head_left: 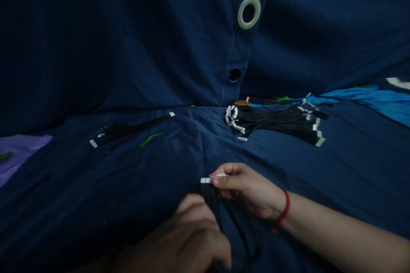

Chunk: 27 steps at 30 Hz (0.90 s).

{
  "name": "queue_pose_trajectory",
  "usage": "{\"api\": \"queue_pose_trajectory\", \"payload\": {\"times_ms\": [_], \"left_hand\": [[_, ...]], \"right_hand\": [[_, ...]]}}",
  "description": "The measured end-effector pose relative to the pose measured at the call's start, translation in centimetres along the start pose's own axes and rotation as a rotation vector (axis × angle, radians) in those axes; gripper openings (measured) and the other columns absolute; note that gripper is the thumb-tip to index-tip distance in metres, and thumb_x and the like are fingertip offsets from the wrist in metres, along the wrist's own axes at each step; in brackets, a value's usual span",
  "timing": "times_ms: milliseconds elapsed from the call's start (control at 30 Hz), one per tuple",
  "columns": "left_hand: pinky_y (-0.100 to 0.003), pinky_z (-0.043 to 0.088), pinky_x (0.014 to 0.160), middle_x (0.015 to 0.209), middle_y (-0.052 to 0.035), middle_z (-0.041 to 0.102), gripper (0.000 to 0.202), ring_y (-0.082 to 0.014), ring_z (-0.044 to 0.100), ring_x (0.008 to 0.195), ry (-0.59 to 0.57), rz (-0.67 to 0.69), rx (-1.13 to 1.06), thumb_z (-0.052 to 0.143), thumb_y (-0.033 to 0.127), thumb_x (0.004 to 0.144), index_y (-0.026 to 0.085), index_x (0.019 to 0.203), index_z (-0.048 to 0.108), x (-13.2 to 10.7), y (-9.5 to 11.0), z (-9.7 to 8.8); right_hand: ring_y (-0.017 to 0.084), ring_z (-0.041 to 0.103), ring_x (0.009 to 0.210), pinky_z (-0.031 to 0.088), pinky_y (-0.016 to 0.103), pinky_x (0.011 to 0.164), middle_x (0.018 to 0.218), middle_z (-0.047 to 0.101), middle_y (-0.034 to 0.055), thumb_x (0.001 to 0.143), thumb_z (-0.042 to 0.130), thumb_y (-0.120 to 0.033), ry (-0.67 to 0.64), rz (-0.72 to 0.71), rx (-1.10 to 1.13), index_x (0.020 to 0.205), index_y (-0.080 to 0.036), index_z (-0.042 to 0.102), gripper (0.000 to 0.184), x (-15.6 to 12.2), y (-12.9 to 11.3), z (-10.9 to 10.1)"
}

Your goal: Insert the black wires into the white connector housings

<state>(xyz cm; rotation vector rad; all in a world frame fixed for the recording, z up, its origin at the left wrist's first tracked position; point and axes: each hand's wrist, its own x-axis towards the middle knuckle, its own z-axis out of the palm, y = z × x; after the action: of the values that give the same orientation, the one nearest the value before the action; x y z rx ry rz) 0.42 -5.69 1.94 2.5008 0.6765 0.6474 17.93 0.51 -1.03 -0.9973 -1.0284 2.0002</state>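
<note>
1. Nearest the camera is the person's left hand (188,239), dim and partly in shadow, its fingers curled in beside the black wires (224,217). (From where I stand, I can't tell whether it's gripping them or only resting against them.)
2. Just above it, the right hand (246,187) is closed in a firm pinch, with thumb and forefinger holding a white connector (206,180). The black wires hang down from that connector towards the left hand.
3. A red string bracelet (283,209) circles the right wrist.
4. The held wires and connector sit between the two hands, above a dark blue cloth (96,204) that covers the whole work area in soft creases.
5. Farther out on the cloth lies a large bunch of wires (275,121), with white connectors at both ends and a small orange coil (242,103) at its far edge.
6. Off to the left is a thinner bunch of wires (128,130), also white-tipped, with a green scrap (150,139) just beside it.
7. Behind all this the cloth rises, showing a pale ring (249,12) above a round hole (235,75).
8. A purple cloth (19,155) shows at the left edge, and a bright blue cloth (361,100) at the right.
</note>
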Motion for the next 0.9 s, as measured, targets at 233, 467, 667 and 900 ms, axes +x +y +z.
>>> {"api": "queue_pose_trajectory", "payload": {"times_ms": [233, 467, 667, 900], "left_hand": [[-0.022, 0.042, 0.062, 0.076, 0.0005, 0.051, 0.015, -0.0112, 0.051, 0.067, 0.309, -0.489, -0.255, 0.041, 0.025, 0.086, 0.019, 0.08, 0.053, 1.9, -4.1, -1.7], [-0.02, 0.033, 0.039, 0.052, 0.0047, 0.048, 0.024, -0.0084, 0.043, 0.04, 0.078, -0.772, -0.708, 0.048, 0.039, 0.08, 0.017, 0.071, 0.056, 2.4, -5.6, -1.3], [-0.035, 0.045, 0.066, 0.065, -0.0032, 0.057, 0.059, -0.0208, 0.055, 0.067, -0.068, -0.358, -1.183, 0.067, 0.07, 0.03, 0.019, 0.056, 0.058, 0.7, -7.7, -3.0], [-0.025, 0.044, 0.055, 0.072, -0.0026, 0.059, 0.03, -0.0127, 0.053, 0.061, -0.072, -0.709, -1.031, 0.066, 0.039, 0.068, 0.014, 0.082, 0.057, 1.4, -6.0, -0.9]], "right_hand": [[0.004, 0.053, 0.048, 0.042, 0.016, 0.05, 0.056, 0.061, -0.003, 0.062, 0.073, -0.012, -0.105, 0.022, -0.004, 0.068, -0.008, 0.063, 0.012, -0.3, 0.7, 0.6], [0.007, 0.057, 0.048, 0.044, 0.02, 0.051, 0.056, 0.064, 0.0003, 0.047, 0.08, -0.022, -0.247, 0.104, -0.011, 0.065, -0.01, 0.064, 0.027, -0.9, 1.8, 1.9], [0.004, 0.052, 0.047, 0.04, 0.018, 0.049, 0.057, 0.061, -0.0015, 0.056, 0.077, -0.026, -0.177, 0.015, -0.046, 0.069, -0.01, 0.065, 0.024, -1.0, 1.5, 1.3], [0.005, 0.05, 0.051, 0.037, 0.018, 0.049, 0.058, 0.059, -0.0018, 0.064, 0.073, -0.029, -0.069, -0.148, -0.182, 0.071, -0.011, 0.064, 0.022, -1.0, 1.0, 1.1]]}}
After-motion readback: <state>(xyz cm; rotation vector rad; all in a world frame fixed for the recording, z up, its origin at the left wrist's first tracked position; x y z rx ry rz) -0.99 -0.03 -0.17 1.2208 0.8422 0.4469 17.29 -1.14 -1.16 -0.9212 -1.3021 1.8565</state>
